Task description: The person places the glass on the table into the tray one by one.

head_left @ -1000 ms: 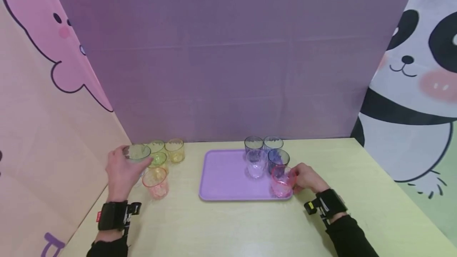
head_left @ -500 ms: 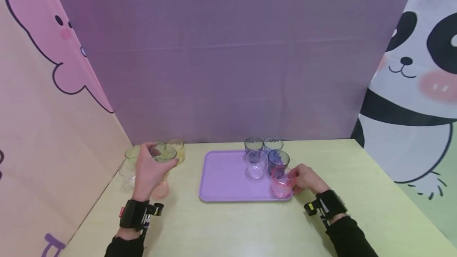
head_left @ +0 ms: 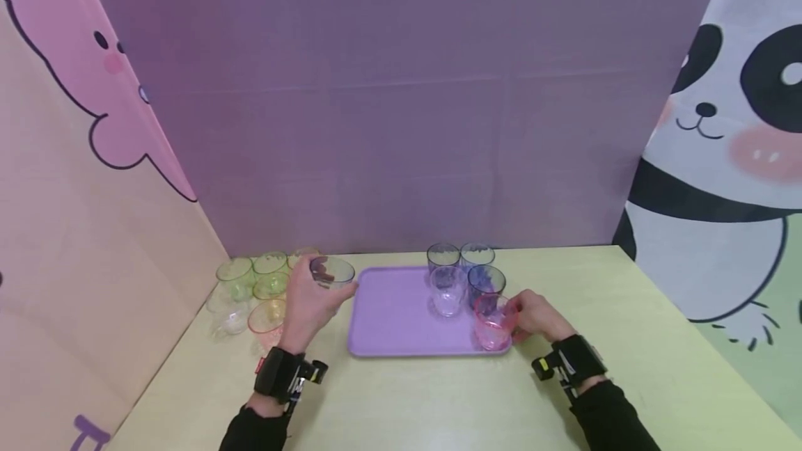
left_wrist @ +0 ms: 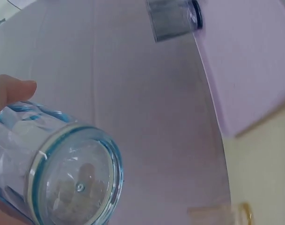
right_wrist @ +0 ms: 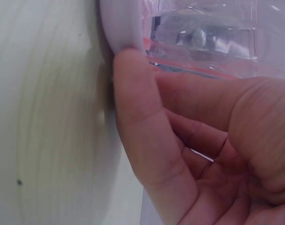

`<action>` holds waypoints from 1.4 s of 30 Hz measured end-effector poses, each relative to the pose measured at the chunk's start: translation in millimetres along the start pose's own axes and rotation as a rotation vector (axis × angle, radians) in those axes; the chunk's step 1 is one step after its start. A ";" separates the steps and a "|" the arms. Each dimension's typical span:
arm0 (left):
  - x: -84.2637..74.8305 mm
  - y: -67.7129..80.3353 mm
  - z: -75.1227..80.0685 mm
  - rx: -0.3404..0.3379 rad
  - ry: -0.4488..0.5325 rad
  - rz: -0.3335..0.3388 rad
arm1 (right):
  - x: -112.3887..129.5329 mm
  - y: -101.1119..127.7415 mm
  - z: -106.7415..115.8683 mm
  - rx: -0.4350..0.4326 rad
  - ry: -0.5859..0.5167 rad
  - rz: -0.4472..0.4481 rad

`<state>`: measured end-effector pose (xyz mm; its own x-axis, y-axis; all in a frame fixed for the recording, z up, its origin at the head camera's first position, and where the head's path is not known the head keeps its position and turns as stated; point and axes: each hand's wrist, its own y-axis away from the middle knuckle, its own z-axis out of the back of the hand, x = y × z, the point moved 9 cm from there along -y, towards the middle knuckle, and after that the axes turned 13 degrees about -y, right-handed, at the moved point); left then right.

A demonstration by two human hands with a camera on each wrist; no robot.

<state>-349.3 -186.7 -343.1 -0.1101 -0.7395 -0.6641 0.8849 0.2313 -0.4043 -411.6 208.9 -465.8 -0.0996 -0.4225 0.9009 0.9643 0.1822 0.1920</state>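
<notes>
On my far left hangs a pink cartoon-animal backdrop [head_left: 81,159], meeting a plain purple cloth backdrop [head_left: 401,103] that spans the rear. The pale yellow-green wood-grain tabletop [head_left: 438,402] runs up to both.

In the left rear corner of the tabletop stands a cluster of tumblers: two green tumblers [head_left: 235,277] toward the wall, a clear tumbler [head_left: 227,315] nearer me, and an orange tumbler [head_left: 267,317] beside it; further ones behind are partly hidden by my hand.

My left hand [head_left: 310,298] grips a clear blue-tinted tumbler [head_left: 332,273], fingers wrapped round its wall. It is held off the surface, just at the left edge of the purple tray [head_left: 391,319]. The left wrist view shows its thick base [left_wrist: 76,187] facing the camera, with my thumb on the side.

The tray lies flat at centre. Along its right part stand four tumblers: two dark grey ones [head_left: 443,256] at the rear, a clear tumbler [head_left: 447,291] and a dark blue tumbler [head_left: 486,280] in front of them.

At the tray's front right corner stands the pink tumbler [head_left: 493,322]. My right hand [head_left: 535,315] holds it, fingers curled against its side; the right wrist view shows a finger touching the tray rim [right_wrist: 121,28].

On the far right hangs a panda backdrop [head_left: 720,159].
</notes>
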 end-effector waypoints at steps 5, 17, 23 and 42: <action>-6.3 2.3 -21.4 0.050 0.144 -0.002 | 0.1 -0.3 0.3 -0.010 0.014 0.011; -41.1 22.9 -95.4 0.275 0.231 -0.112 | -1.3 -1.9 0.2 -0.008 0.019 0.005; -54.8 33.3 -127.0 0.363 0.234 -0.121 | 1.3 -3.1 1.1 -0.019 0.031 0.006; -78.7 53.5 -160.8 0.466 0.123 -0.140 | -2.0 -2.9 0.2 0.008 -0.007 0.025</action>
<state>-366.0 -14.5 -413.6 -0.2704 -0.6568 -0.7039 0.9627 -0.1927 -0.1900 -414.2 209.5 -468.0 -0.0767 -0.4118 0.9080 0.9645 0.2000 0.1722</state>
